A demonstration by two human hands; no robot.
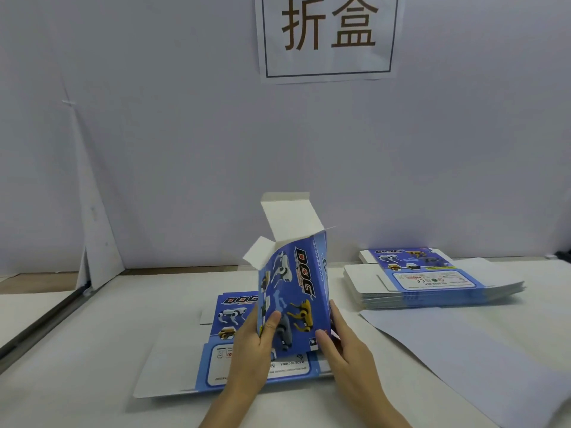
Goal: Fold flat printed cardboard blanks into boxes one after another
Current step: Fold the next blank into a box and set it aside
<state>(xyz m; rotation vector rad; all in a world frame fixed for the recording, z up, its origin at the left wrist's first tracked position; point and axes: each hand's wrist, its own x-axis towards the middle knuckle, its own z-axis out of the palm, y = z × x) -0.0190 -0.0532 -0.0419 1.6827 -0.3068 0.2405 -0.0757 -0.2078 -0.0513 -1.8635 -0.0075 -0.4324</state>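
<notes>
I held a half-formed blue box (296,291) upright over the table (92,381), my left hand (256,344) gripping its left edge, thumb across the printed face, my right hand (343,341) curled round its lower right edge; a flat blank (216,359) lay beneath, the stack of blanks (432,282) to the right

- Your table (80,359) is a pale cream surface filling the lower half of the frame, with a dark seam (46,316) running diagonally across its lower left.
- At lower centre you have one flat printed blank (216,359) lying on it, blue face up, its white flaps spread toward the left.
- At centre right sits a stack of flat blanks (432,285), printed side up.
- A pale sheet of paper (479,359) lies at lower right, just below that stack.
</notes>
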